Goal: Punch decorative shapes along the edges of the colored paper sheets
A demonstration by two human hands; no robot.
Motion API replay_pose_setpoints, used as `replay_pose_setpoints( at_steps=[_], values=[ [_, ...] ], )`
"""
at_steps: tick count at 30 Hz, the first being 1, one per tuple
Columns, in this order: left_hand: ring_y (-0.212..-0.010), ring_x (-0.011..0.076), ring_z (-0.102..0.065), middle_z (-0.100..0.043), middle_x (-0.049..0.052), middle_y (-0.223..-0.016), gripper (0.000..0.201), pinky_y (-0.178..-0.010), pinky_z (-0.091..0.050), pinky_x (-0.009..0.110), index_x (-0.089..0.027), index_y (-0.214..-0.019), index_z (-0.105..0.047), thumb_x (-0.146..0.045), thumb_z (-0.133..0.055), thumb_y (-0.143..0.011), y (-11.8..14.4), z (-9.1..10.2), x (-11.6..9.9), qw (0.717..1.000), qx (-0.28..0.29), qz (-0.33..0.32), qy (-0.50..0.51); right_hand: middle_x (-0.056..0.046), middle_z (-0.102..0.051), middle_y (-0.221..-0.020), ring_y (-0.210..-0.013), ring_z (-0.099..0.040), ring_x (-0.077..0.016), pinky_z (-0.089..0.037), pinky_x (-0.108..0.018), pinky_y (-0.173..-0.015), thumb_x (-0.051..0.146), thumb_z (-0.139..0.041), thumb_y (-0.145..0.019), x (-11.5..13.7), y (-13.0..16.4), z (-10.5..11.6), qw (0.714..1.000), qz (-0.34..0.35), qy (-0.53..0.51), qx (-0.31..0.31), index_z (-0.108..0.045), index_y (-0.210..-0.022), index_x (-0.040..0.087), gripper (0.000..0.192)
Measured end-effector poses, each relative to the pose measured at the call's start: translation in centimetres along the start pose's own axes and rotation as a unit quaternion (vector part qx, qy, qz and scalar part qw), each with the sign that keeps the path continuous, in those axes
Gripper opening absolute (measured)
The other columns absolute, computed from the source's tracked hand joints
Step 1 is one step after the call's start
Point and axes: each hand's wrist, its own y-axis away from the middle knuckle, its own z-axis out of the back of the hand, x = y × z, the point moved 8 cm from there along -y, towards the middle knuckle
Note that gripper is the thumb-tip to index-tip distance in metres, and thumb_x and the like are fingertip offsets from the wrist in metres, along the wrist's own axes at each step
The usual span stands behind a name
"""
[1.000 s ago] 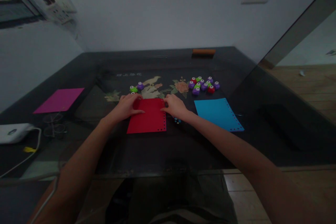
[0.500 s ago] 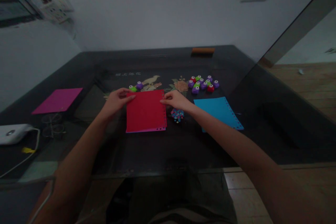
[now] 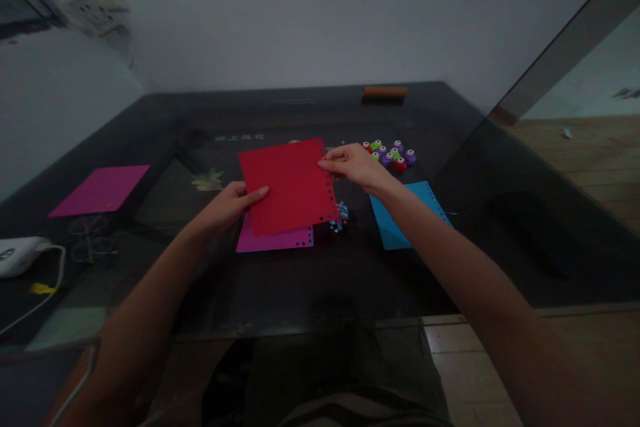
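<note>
The left hand grips a red sheet by its left edge, thumb on top, other fingers partly hidden; the right hand pinches its hole-punched right edge, fingers curled. Held at a slant, the red sheet hides most of a pink sheet on the dark table. Small multicoloured bits lie just beside it. The right forearm covers part of a blue sheet. Beyond are eyed toys; far left, a magenta sheet.
</note>
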Motion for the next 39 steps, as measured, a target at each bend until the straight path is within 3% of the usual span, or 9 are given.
replay_pose_setpoints(
  at_steps=[5, 13, 20, 23, 26, 30, 33, 39],
  values=[
    [-0.075, 0.0235, -0.067, -0.072, 0.008, -0.081, 0.044, -0.064, -0.057, 0.034, -0.017, -0.084, -0.068, -0.057, -0.069, -0.065, 0.7, -1.7, -0.6, 0.998, 0.042, -0.02, -0.045, 0.003, -0.059, -0.057, -0.052, -0.052, -0.0064, -0.04, -0.019, -0.05, 0.025, -0.067, -0.077, 1.3, 0.4, 0.9, 1.0, 0.018, -0.026, -0.002, -0.062, -0.067, 0.014, 0.015],
    [-0.07, 0.0172, -0.064, -0.07, 0.004, -0.08, 0.035, -0.061, -0.052, 0.024, -0.017, -0.072, -0.065, -0.052, -0.064, -0.072, 1.1, -1.4, -2.1, 0.984, 0.035, -0.072, -0.16, 0.0, -0.062, -0.059, -0.052, -0.054, -0.0077, -0.043, -0.02, -0.05, 0.024, -0.068, -0.075, 1.9, 0.6, 1.1, 1.0, 0.025, -0.006, 0.014, -0.064, -0.066, 0.015, 0.014],
    [-0.083, 0.0174, -0.064, -0.069, 0.005, -0.101, 0.038, -0.07, -0.053, 0.027, -0.018, -0.104, -0.061, -0.042, -0.065, -0.074, 1.1, -2.6, -2.1, 0.985, 0.065, -0.091, -0.131, 0.0, -0.062, -0.06, -0.054, -0.054, -0.0088, -0.044, -0.023, -0.054, 0.028, -0.07, -0.071, 1.7, 0.6, 1.5, 0.998, 0.025, 0.018, 0.063, -0.066, -0.063, 0.016, 0.015],
    [-0.064, 0.0134, -0.061, -0.067, 0.002, -0.079, 0.037, -0.057, -0.049, 0.022, -0.016, -0.101, -0.059, -0.039, -0.067, -0.074, 1.3, -3.5, -1.3, 0.987, 0.097, -0.057, -0.118, 0.0, -0.063, -0.06, -0.055, -0.055, -0.009, -0.043, -0.023, -0.054, 0.031, -0.072, -0.069, 1.3, 0.7, 1.7, 0.994, 0.02, 0.032, 0.106, -0.067, -0.064, 0.016, 0.016],
    [-0.045, 0.0092, -0.05, -0.058, -0.001, -0.056, 0.029, -0.044, -0.039, 0.019, -0.013, -0.081, -0.059, -0.041, -0.064, -0.078, 1.8, -5.3, 0.4, 0.976, 0.189, 0.004, -0.109, 0.0, -0.064, -0.062, -0.054, -0.055, -0.0091, -0.041, -0.022, -0.051, 0.032, -0.071, -0.069, 0.8, 0.8, 2.4, 0.992, -0.002, 0.057, 0.113, -0.069, -0.067, 0.017, 0.015],
    [-0.045, 0.0091, -0.052, -0.06, 0.0, -0.056, 0.029, -0.044, -0.037, 0.019, -0.014, -0.075, -0.059, -0.042, -0.062, -0.081, 2.3, -6.6, 1.3, 0.964, 0.255, 0.028, -0.072, -0.001, -0.064, -0.063, -0.054, -0.056, -0.0095, -0.039, -0.021, -0.048, 0.032, -0.071, -0.07, 0.6, 0.9, 3.1, 0.991, -0.018, 0.078, 0.105, -0.07, -0.068, 0.018, 0.014],
    [-0.047, 0.0098, -0.054, -0.061, 0.001, -0.058, 0.029, -0.045, -0.038, 0.019, -0.014, -0.079, -0.059, -0.042, -0.062, -0.081, 2.5, -6.8, 1.4, 0.962, 0.265, 0.028, -0.063, -0.001, -0.065, -0.064, -0.055, -0.056, -0.0096, -0.039, -0.021, -0.048, 0.033, -0.07, -0.071, 0.6, 0.9, 3.0, 0.991, -0.017, 0.085, 0.103, -0.071, -0.07, 0.018, 0.015],
    [-0.052, 0.0123, -0.056, -0.063, 0.002, -0.066, 0.032, -0.048, -0.042, 0.022, -0.014, -0.087, -0.06, -0.043, -0.066, -0.076, 1.9, -5.2, 1.2, 0.973, 0.219, 0.02, -0.07, -0.005, -0.07, -0.072, -0.058, -0.058, -0.0102, -0.043, -0.022, -0.052, 0.033, -0.064, -0.077, 0.4, 0.4, 3.5, 0.997, -0.013, 0.058, 0.05, -0.069, -0.072, 0.017, 0.017]
  ],
)
